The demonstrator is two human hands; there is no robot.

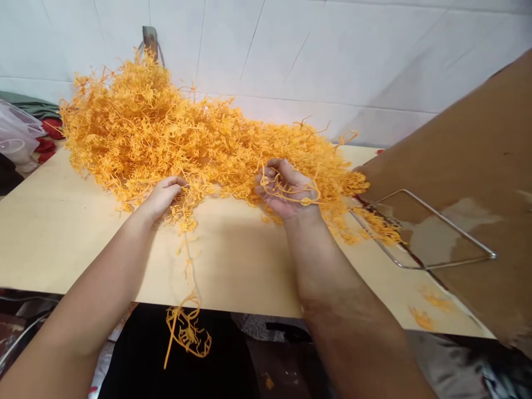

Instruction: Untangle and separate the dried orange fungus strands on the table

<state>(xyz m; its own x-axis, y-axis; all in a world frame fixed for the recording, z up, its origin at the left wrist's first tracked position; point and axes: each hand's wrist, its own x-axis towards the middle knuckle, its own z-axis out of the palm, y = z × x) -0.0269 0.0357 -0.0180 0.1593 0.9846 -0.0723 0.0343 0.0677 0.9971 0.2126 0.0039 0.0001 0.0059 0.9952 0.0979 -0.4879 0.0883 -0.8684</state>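
Far L, a plastic bag sits by the tabletop. Then the big orange heap, tangled & branching, runs along the wall side of the tabletop, R end near the cardboard box. L hand, at the heap's front edge, has thumb & fingers closed on a clump of orange strands; below it a thin trailing piece dangles past the table edge, in front of the person's lap. R hand, palm up & fingers curled, has a loose loop lying across it; can't tell if its grip is actually pinching. Farther R, a wire frame leans by the box.

To handle this well, I'd say: L hand steady near the knot, R easing one strand at a time, no yanking b/c thin branches could snap; keep the dangling bit off the edge so it doesn't snag.

Hard to see: L fingertips, buried in orange; where the R loop joins the heap; the frame's near-heap end, partly covered; forearms cut off at the bottom.
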